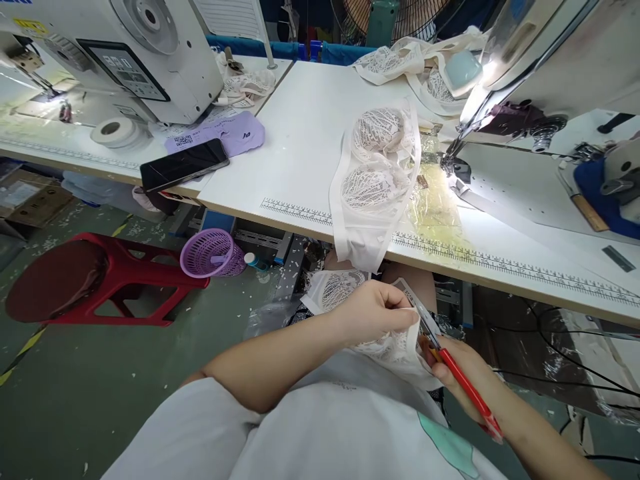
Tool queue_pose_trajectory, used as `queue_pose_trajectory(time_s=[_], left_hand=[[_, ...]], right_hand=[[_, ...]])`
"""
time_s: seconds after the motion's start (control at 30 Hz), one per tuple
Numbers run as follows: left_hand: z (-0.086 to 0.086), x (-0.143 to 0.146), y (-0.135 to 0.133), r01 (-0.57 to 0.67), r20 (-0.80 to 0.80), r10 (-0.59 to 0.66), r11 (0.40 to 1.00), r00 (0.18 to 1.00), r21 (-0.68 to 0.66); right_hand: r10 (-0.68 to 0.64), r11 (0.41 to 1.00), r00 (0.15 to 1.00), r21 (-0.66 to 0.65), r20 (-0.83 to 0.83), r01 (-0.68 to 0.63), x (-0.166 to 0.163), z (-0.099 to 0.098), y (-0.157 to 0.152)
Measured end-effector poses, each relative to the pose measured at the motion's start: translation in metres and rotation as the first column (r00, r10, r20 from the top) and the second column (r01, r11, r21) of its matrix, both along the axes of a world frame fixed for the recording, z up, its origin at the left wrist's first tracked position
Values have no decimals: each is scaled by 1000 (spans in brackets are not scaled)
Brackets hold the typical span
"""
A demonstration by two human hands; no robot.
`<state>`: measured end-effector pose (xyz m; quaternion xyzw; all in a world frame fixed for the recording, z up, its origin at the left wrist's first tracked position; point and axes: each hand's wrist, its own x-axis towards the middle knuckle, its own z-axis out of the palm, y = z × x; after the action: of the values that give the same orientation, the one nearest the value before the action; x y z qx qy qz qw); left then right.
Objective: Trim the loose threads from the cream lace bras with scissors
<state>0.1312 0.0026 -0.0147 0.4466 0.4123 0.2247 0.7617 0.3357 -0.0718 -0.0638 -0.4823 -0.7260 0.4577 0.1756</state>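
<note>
Over my lap, my left hand (383, 308) pinches the edge of a cream lace bra (400, 350). My right hand (457, 367) grips a pair of scissors with red handles (465, 383). Their metal blades point up and away from me, right beside my left fingertips and the fabric edge. The right fingers are partly hidden behind the scissors and the cloth. A second cream lace bra (375, 183) lies on the table in front of me, one end hanging over the front edge.
A sewing machine (520, 60) with a lit needle area stands at right, another machine (145, 60) at left. Nearby are a phone (185, 165), a white tape roll (117, 132) and more lace pieces (390, 63). Below left are a red stool (140, 280) and a purple basket (213, 253).
</note>
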Motion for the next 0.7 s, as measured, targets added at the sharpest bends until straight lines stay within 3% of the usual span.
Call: queue_pose_trajectory(time_s=[0.2, 0.37, 0.5, 0.7], left_hand=[[-3, -2, 1, -27, 29, 28, 999, 999, -21], [1, -10, 1, -48, -21, 50, 995, 999, 90], [4, -18, 1, -139, 29, 137, 983, 990, 120], [4, -28, -2, -321, 60, 316, 944, 947, 80]], right_hand=[[-76, 996, 997, 50, 21, 75, -1, -9, -2], [-161, 981, 987, 110, -25, 162, 4, -2, 2], [-247, 950, 966, 175, -76, 257, 5, 10, 7], [-197, 925, 980, 323, -42, 199, -18, 7, 10]])
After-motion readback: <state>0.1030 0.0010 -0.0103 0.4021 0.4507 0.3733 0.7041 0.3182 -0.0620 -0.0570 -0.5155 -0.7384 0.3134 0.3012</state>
